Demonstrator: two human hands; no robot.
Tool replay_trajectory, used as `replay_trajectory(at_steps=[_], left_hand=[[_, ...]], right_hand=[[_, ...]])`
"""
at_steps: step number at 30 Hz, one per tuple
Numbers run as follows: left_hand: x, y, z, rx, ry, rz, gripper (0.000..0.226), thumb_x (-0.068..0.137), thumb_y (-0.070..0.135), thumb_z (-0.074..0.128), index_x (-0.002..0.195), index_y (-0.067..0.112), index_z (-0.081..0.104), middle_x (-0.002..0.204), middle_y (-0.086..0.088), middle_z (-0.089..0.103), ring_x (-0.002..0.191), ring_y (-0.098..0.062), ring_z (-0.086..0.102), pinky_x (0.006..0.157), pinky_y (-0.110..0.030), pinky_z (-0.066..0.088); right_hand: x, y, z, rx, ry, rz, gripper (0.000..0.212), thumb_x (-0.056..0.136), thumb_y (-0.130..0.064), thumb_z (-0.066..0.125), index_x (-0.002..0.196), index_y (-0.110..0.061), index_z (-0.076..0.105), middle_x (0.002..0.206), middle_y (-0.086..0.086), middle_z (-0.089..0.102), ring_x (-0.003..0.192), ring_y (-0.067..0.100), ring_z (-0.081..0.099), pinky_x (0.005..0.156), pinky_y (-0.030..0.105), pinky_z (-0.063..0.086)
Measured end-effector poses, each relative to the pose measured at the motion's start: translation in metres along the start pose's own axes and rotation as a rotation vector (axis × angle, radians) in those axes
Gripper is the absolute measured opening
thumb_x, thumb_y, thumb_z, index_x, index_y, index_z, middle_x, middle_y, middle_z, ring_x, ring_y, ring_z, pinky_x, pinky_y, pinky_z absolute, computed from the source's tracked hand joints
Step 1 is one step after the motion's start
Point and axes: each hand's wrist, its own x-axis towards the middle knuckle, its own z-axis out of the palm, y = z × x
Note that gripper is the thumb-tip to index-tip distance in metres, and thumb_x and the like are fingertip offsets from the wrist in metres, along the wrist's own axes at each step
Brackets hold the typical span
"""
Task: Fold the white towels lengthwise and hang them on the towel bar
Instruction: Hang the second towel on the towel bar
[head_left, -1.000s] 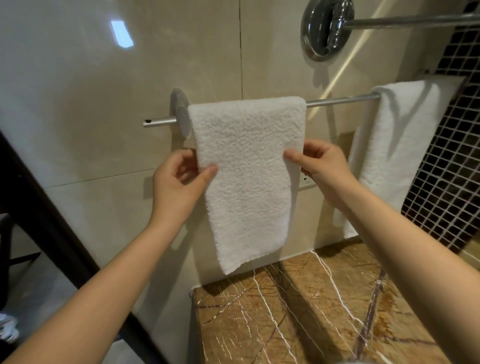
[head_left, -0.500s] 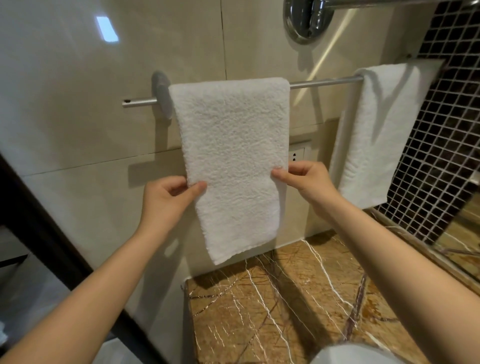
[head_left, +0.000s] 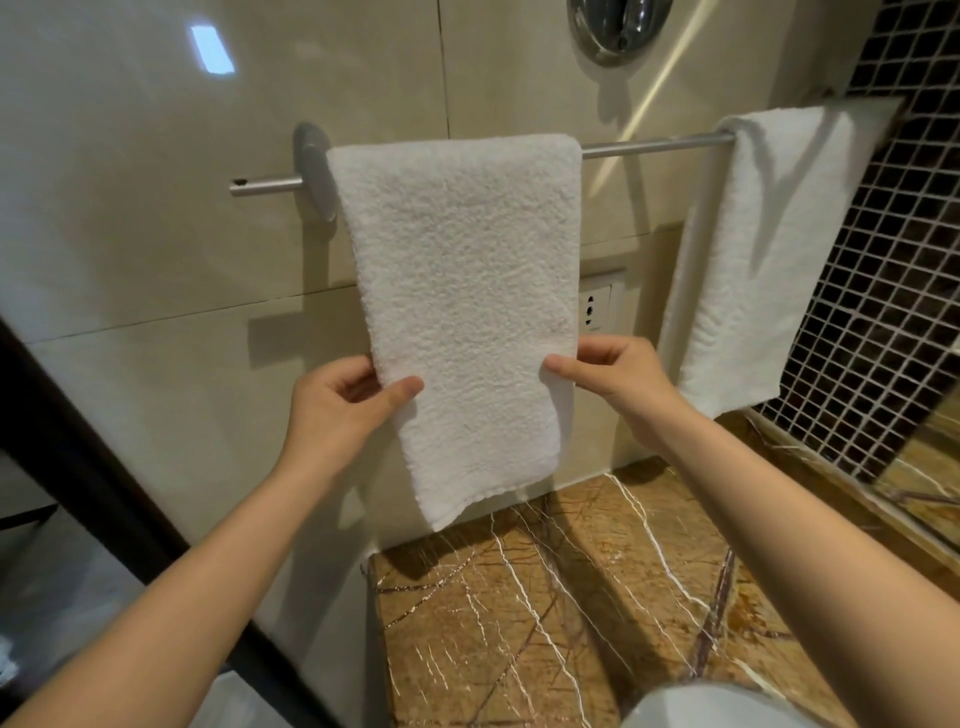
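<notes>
A folded white towel hangs over the metal towel bar at its left end. My left hand pinches the towel's left edge low down, thumb on the front. My right hand pinches the right edge at about the same height. A second white towel hangs on the same bar at the right, apart from both hands.
A brown veined marble counter lies below the towels. A wall socket sits just right of the held towel. Dark mosaic tiles cover the right wall. A chrome wall mount is above; a white rounded object shows at the bottom edge.
Both hands have slid down the towel's side edges, from near its upper third to its lower part. The towel stays draped on the bar.
</notes>
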Motion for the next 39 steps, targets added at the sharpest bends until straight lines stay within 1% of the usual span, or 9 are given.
replay_trajectory(at_steps=[5,9,16,20,26,28,33,36,39], left_hand=[[-0.004,-0.018,0.001,0.074,-0.011,-0.050,0.020,0.060,0.021,0.080,0.077,0.022,0.070,0.078,0.016,0.073,0.077,-0.003,0.069,0.067,-0.016,0.052],[-0.006,-0.026,0.001,0.100,0.054,-0.057,0.017,0.068,0.009,0.080,0.075,0.022,0.072,0.075,0.011,0.074,0.077,-0.010,0.069,0.072,-0.024,0.055],[-0.012,-0.026,0.006,0.032,0.112,-0.022,0.020,0.069,0.000,0.078,0.077,0.018,0.071,0.072,0.013,0.073,0.074,-0.004,0.067,0.070,-0.017,0.053],[-0.017,-0.031,0.004,0.051,0.039,-0.056,0.020,0.068,0.001,0.078,0.079,0.016,0.072,0.075,0.013,0.073,0.075,-0.004,0.069,0.068,-0.017,0.055],[-0.026,-0.046,0.006,0.129,-0.067,-0.127,0.023,0.065,0.003,0.081,0.077,0.019,0.070,0.069,0.023,0.069,0.075,0.003,0.068,0.065,-0.011,0.052],[-0.028,-0.053,0.007,0.140,-0.075,-0.163,0.023,0.065,0.005,0.082,0.076,0.021,0.070,0.068,0.022,0.069,0.075,0.003,0.068,0.064,-0.012,0.052],[-0.031,-0.065,0.007,0.205,-0.049,-0.181,0.021,0.064,0.007,0.083,0.067,0.022,0.068,0.063,0.022,0.069,0.066,0.001,0.066,0.060,-0.012,0.050],[-0.032,-0.067,0.007,0.213,-0.003,-0.171,0.023,0.065,0.005,0.082,0.058,0.018,0.065,0.050,0.016,0.063,0.048,0.005,0.054,0.048,-0.009,0.040],[-0.032,-0.072,0.008,0.221,0.020,-0.163,0.022,0.066,0.009,0.083,0.056,0.018,0.065,0.049,0.013,0.061,0.049,0.002,0.051,0.049,-0.012,0.038]], right_hand=[[-0.002,0.011,-0.003,-0.043,-0.053,0.024,0.019,0.075,-0.011,0.074,0.094,-0.016,0.073,0.091,-0.007,0.075,0.091,0.009,0.070,0.079,0.017,0.054],[-0.002,0.018,0.000,-0.059,-0.014,0.020,0.013,0.075,-0.009,0.075,0.087,-0.012,0.073,0.082,-0.007,0.075,0.083,0.007,0.071,0.071,0.014,0.053],[-0.004,0.026,0.005,-0.036,0.066,-0.034,0.013,0.074,-0.007,0.076,0.081,-0.017,0.073,0.074,-0.012,0.074,0.075,0.002,0.070,0.067,0.011,0.051],[-0.009,0.030,0.003,-0.025,-0.002,0.008,0.014,0.075,-0.007,0.075,0.087,-0.014,0.073,0.081,-0.008,0.075,0.080,0.007,0.071,0.067,0.013,0.052],[-0.015,0.047,0.008,-0.174,-0.120,0.136,0.023,0.076,-0.016,0.076,0.095,-0.004,0.072,0.095,0.006,0.075,0.093,0.024,0.070,0.083,0.036,0.056],[-0.016,0.052,0.010,-0.209,-0.140,0.142,0.024,0.079,-0.018,0.075,0.096,-0.001,0.071,0.097,0.008,0.074,0.094,0.026,0.069,0.085,0.036,0.054],[-0.020,0.061,0.012,-0.194,-0.143,0.158,0.005,0.085,-0.014,0.068,0.089,-0.014,0.070,0.092,-0.003,0.071,0.080,0.005,0.068,0.068,0.014,0.052],[-0.019,0.065,0.014,-0.217,-0.097,0.167,0.004,0.084,-0.016,0.069,0.086,-0.019,0.069,0.094,-0.007,0.069,0.085,0.000,0.065,0.077,0.016,0.052],[-0.018,0.067,0.016,-0.247,-0.083,0.167,0.004,0.082,-0.019,0.070,0.083,-0.023,0.068,0.096,-0.013,0.068,0.090,0.003,0.065,0.082,0.022,0.052]])
